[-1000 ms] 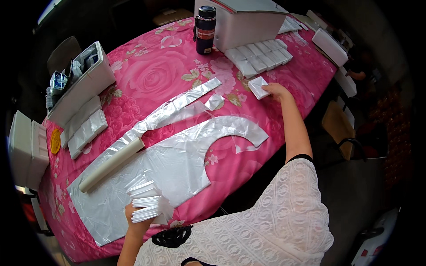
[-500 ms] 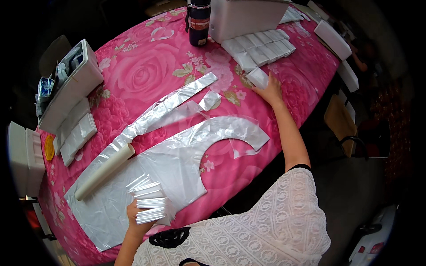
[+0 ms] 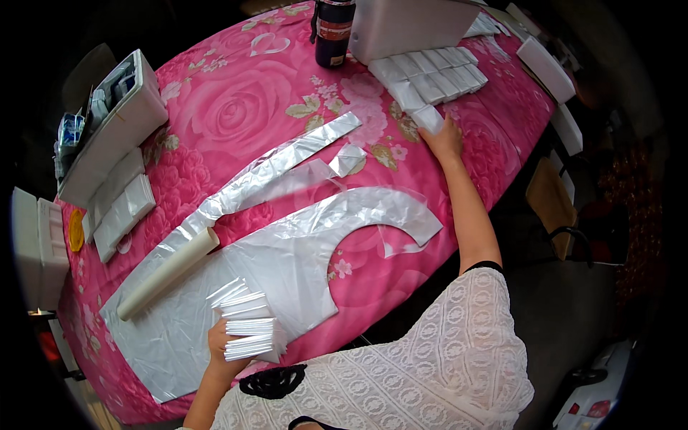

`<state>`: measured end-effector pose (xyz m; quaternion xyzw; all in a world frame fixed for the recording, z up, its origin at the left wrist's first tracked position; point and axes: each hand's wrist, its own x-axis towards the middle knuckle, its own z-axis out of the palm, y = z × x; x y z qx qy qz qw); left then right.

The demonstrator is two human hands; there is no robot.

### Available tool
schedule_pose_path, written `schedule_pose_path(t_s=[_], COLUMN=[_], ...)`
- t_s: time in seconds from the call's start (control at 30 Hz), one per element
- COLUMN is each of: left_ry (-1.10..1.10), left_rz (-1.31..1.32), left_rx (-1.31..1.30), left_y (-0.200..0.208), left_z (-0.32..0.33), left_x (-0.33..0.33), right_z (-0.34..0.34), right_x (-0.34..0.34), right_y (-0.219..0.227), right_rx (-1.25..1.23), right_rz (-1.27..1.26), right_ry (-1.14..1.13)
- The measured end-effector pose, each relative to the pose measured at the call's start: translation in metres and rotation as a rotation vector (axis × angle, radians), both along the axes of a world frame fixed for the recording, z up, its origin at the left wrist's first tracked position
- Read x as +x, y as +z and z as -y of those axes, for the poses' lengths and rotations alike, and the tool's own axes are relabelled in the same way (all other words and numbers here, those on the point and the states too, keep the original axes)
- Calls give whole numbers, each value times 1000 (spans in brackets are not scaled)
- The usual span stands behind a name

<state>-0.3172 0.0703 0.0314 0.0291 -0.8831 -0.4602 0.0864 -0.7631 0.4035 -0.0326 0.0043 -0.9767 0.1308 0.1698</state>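
Observation:
My left hand point(image 3: 221, 347) is closed around a fanned bundle of folded white plastic packets point(image 3: 249, 338), low over the near part of the table. Farther off to the right, my right hand point(image 3: 444, 140) has its fingers on a single folded white packet point(image 3: 428, 120). That packet meets the near end of neatly laid rows of similar packets point(image 3: 433, 75). Between my hands a large sheet of clear plastic film point(image 3: 287, 276) lies flat, with a curved cut-out on its right side. A pale cardboard tube point(image 3: 168, 274) rests on the film.
A pink floral cloth point(image 3: 236, 107) covers the table. At the back stand a dark flask point(image 3: 334, 36) and a white foam box point(image 3: 412, 29). Another foam box point(image 3: 118, 136) with packages is at left, beside stacked white packets point(image 3: 125, 215). A chair point(image 3: 552, 204) stands beyond the right edge.
My right hand has moved slightly away from me, bringing its packet up to the near end of the rows. My left hand still holds the bundle. The whole view has shifted a little.

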Motion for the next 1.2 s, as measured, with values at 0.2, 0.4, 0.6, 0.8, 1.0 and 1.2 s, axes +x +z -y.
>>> schedule_pose_path(t_s=[0.2, 0.4, 0.6, 0.8, 1.0, 1.2], left_ry=[14, 34, 26, 2, -20, 12], left_rz=[-11, 7, 3, 26, 36, 61], left_rx=[20, 69, 25, 48, 84, 67], left_y=[1, -2, -8, -8, -7, -8], left_z=[1, -1, 6, 4, 4, 5], left_x=[-3, -1, 1, 0, -3, 2], right_z=[12, 69, 50, 58, 59, 46], right_x=[-14, -29, -63, -52, -51, -30], right_y=[7, 30, 9, 17, 14, 3], right_rx=[62, 135, 276, 236, 147, 31], right_rz=[-154, -47, -93, 10, 43, -65], right_ry=[113, 81, 53, 121, 83, 56])
